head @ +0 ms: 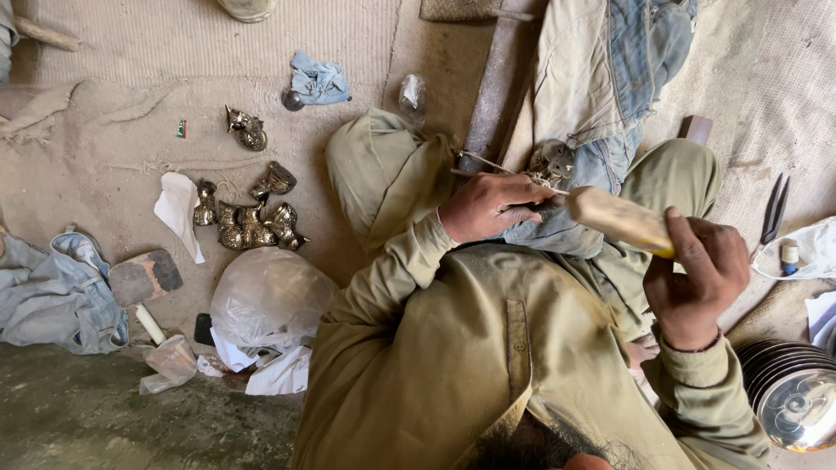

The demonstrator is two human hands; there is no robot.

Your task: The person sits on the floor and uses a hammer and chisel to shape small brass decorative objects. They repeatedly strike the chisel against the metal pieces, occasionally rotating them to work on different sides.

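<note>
- Right hand (697, 278) clenched around the butt of a pale wooden handle (620, 219); the handle slants up-left toward the lap.
- Left hand (489, 207) pressed down on a small metal piece (552, 160), fingers curled over its lower edge; exact grip on it cannot be told.
- The metal piece rests on denim cloth (610, 148) over the knee, beside a dark bar (496, 87) that runs up the floor.
- The tool's front end meets the piece just beside the left fingertips; the tip itself is hidden.
- Floor, left of the knee: a cluster of brass pieces (248, 222), white paper (178, 209) just beside it, a clear plastic bag (266, 296) below.
- Further left: mallet (144, 283), near a heap of jeans (52, 296).
- Right edge: scissors (773, 211); a stack of metal plates (792, 392) near the right elbow.
</note>
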